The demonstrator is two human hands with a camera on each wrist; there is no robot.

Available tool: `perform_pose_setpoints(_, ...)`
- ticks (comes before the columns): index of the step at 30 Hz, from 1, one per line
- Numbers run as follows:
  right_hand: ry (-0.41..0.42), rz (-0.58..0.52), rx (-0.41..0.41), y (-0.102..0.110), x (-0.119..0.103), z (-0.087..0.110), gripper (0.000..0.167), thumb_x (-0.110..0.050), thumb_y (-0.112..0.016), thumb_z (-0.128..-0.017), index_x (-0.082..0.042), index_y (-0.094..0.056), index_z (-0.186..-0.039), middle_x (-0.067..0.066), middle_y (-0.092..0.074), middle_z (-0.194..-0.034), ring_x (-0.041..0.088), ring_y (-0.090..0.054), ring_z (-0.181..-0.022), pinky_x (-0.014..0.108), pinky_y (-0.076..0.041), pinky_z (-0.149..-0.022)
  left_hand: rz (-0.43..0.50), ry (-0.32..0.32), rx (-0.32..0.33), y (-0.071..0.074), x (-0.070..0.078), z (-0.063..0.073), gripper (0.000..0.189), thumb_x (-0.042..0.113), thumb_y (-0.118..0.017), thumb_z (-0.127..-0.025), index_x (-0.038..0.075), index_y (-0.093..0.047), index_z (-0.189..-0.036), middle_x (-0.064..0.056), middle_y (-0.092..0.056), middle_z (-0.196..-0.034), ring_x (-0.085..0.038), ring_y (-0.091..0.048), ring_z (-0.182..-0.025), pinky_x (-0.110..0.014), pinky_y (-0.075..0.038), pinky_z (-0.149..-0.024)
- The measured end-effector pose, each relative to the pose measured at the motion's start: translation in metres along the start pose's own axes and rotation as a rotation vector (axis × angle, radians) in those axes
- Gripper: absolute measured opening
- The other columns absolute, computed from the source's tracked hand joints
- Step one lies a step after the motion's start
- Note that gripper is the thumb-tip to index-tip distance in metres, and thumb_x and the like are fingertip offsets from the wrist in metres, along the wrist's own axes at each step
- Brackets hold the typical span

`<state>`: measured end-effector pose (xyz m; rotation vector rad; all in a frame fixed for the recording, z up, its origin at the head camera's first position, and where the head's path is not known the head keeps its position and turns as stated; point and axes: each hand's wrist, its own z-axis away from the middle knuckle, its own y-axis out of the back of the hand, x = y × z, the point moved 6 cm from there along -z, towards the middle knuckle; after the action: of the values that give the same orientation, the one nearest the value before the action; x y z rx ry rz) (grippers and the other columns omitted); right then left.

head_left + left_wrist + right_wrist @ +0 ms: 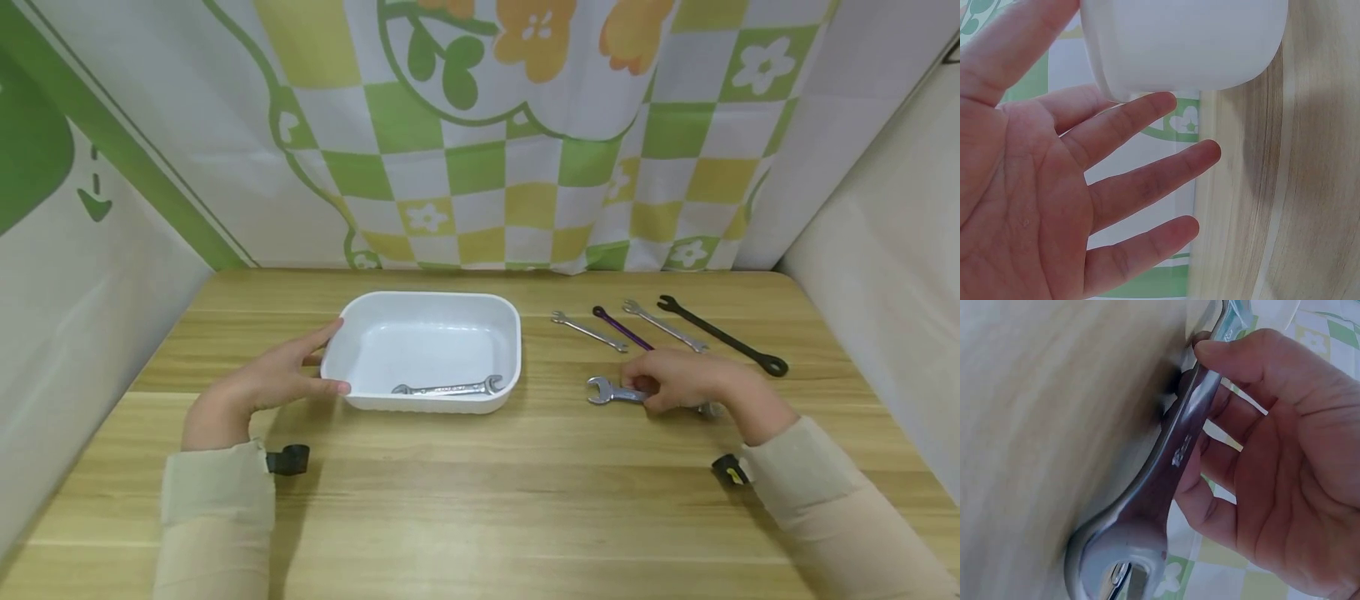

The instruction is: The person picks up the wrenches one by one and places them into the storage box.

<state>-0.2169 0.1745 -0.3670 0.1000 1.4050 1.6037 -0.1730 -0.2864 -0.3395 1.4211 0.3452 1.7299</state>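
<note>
A white plastic tray (422, 404) stands left of centre on the table, and a silver wrench (450, 389) lies inside along its front wall. At the tray's left end rests my left hand (273, 375), thumb at the front rim and a finger at the back one. In the left wrist view its fingers (1147, 181) are spread and nearly straight beside the tray wall. My right hand (686, 379) pinches a larger silver wrench (621, 394) by its shaft, between thumb and fingers. The right wrist view shows that wrench close to the tabletop; my hand hides part of it.
Behind my right hand lie a small silver wrench (588, 332), a purple wrench (624, 326), another silver wrench (663, 323) and a long black wrench (723, 337). A checkered curtain (480, 167) hangs at the back edge of the wooden table (480, 500).
</note>
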Motion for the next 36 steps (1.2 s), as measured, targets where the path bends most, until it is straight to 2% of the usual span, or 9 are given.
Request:
perform_pose_setpoints(12,0.032,-0.114,-0.028,-0.0022,0.0061,0.0042,0.019,0.0,-0.068,-0.086,-0.017,-0.066,-0.093,-0.007,-0.056,-0.077,0.007,-0.05,-0.071,0.023,-0.043,-0.066,0.007,-0.028,-0.005,-0.0009,-0.001,-0.0001,0.107,0.039,-0.076,-0.087,0.015,-0.002,-0.161,-0.029,-0.028,-0.158,-0.05,-0.039,-0.14,-0.061,-0.045,-0.102)
perform_pose_setpoints(24,0.073,-0.125,-0.012,0.0003,0.0076,0.005,0.016,-0.003,-0.066,-0.091,-0.017,-0.068,-0.1,-0.006,-0.056,-0.076,0.007,-0.049,-0.07,0.024,-0.043,-0.065,-0.013,-0.044,0.0,-0.0001,0.0007,0.0003,0.105,0.039,-0.075,-0.088,0.013,-0.004,-0.161,-0.027,-0.024,-0.161,-0.049,-0.039,-0.14,-0.06,-0.045,-0.102)
perform_pose_setpoints(36,0.118,-0.146,0.02,0.005,0.0032,0.0027,0.015,-0.004,-0.064,-0.093,-0.012,-0.069,-0.105,-0.005,-0.057,-0.079,0.006,-0.05,-0.071,0.023,-0.044,-0.064,-0.011,-0.034,-0.003,0.0001,0.0016,0.0016,0.106,0.04,-0.075,-0.088,0.015,-0.003,-0.161,-0.027,-0.024,-0.161,-0.049,-0.037,-0.141,-0.061,-0.043,-0.103)
